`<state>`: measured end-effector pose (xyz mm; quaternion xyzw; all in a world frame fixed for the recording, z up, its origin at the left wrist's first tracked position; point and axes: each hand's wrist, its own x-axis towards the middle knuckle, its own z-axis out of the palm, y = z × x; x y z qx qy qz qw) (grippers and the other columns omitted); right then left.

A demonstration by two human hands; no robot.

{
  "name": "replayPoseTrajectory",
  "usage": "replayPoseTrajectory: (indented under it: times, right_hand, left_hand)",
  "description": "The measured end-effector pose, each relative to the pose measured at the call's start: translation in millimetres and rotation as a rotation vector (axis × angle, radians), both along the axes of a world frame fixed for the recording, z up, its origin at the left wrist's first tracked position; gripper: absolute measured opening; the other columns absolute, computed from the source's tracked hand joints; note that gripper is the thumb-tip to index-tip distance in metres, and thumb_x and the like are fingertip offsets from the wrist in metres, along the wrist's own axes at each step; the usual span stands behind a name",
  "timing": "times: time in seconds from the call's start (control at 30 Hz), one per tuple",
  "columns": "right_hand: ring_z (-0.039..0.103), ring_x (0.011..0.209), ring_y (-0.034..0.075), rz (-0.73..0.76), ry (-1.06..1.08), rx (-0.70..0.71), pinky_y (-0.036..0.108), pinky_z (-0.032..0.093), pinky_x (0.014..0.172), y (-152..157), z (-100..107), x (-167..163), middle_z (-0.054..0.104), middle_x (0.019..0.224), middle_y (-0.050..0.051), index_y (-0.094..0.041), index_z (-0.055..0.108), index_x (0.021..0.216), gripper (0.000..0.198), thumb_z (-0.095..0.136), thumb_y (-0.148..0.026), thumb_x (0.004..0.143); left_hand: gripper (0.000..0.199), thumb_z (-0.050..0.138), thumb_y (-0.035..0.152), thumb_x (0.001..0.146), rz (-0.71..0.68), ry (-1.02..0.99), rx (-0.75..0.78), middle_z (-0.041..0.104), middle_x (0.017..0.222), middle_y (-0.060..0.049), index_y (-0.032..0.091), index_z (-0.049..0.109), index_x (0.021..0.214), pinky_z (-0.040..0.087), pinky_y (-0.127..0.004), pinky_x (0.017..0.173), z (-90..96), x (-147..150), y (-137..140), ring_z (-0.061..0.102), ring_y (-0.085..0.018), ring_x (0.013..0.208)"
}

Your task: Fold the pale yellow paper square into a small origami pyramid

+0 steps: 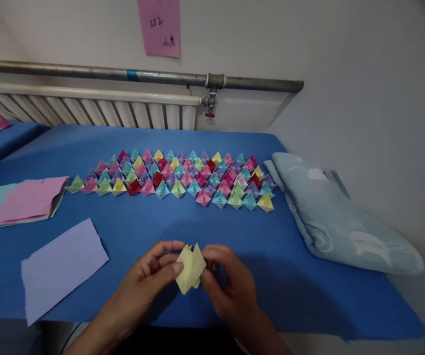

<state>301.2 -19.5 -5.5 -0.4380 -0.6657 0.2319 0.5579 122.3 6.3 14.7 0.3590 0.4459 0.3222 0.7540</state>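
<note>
Between my two hands, above the front part of the blue surface, is a pale yellow folded paper piece [189,271] with pointed corners. My left hand [153,271] pinches its left side, thumb on the front face. At its right edge, my right hand [229,278] grips it with thumb and fingertips. Beyond the hands stand rows of several small folded paper boats [177,189] in pink, blue, green, yellow, purple and red. To the left lies a flat lavender paper sheet [64,268].
A stack of pink and other coloured paper [29,202] lies at the left on the blue-covered table [138,227]. A folded pale blue blanket [338,212] rests at the right by the wall. Behind are a radiator [116,111] and a metal pipe [86,71].
</note>
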Motion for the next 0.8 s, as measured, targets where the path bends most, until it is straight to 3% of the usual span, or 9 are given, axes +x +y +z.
replayPoseTrajectory:
  times: [0.1, 0.23, 0.47, 0.8]
  right_hand:
    - [0.066, 0.078, 0.014, 0.002, 0.049, -0.022, 0.024, 0.053, 0.071, 0, 1, 5, 0.068, 0.086, 0.001, -0.023, 0.064, 0.095, 0.018, 0.056, -0.009, 0.086]
    - [0.066, 0.076, 0.014, 0.049, 0.244, -0.157, 0.023, 0.053, 0.067, -3, -2, 11, 0.070, 0.084, 0.002, -0.023, 0.067, 0.089, 0.011, 0.058, -0.017, 0.088]
    - [0.064, 0.067, 0.014, 0.123, 0.400, -0.426, 0.022, 0.050, 0.059, -7, -10, 7, 0.070, 0.078, 0.000, -0.022, 0.069, 0.088, 0.011, 0.063, -0.022, 0.080]
    - [0.059, 0.062, 0.012, 0.083, 0.384, -0.472, 0.021, 0.048, 0.056, -8, -6, 1, 0.067, 0.073, -0.002, -0.021, 0.067, 0.093, 0.013, 0.065, -0.026, 0.081]
  left_hand:
    - [0.044, 0.070, 0.044, 0.082, -0.062, 0.082, 0.064, 0.070, 0.112, -0.006, 0.026, 0.061, 0.120, 0.048, -0.031, 0.088, 3.3, -1, -3, 0.064, -0.020, 0.100]
    - [0.042, 0.066, 0.048, 0.084, 0.012, 0.128, 0.140, 0.064, 0.127, -0.007, 0.026, 0.063, 0.119, 0.042, -0.034, 0.102, 7.3, -4, -2, 0.054, -0.025, 0.122]
    - [0.023, 0.071, 0.042, 0.080, -0.148, 0.057, 0.127, 0.068, 0.097, -0.002, 0.024, 0.072, 0.093, 0.046, -0.026, 0.084, 14.3, 2, 0, 0.059, -0.018, 0.092]
    - [0.017, 0.077, 0.034, 0.074, -0.043, -0.005, 0.140, 0.065, 0.085, -0.001, 0.020, 0.069, 0.079, 0.047, -0.026, 0.076, 14.1, 5, -1, 0.057, -0.015, 0.079]
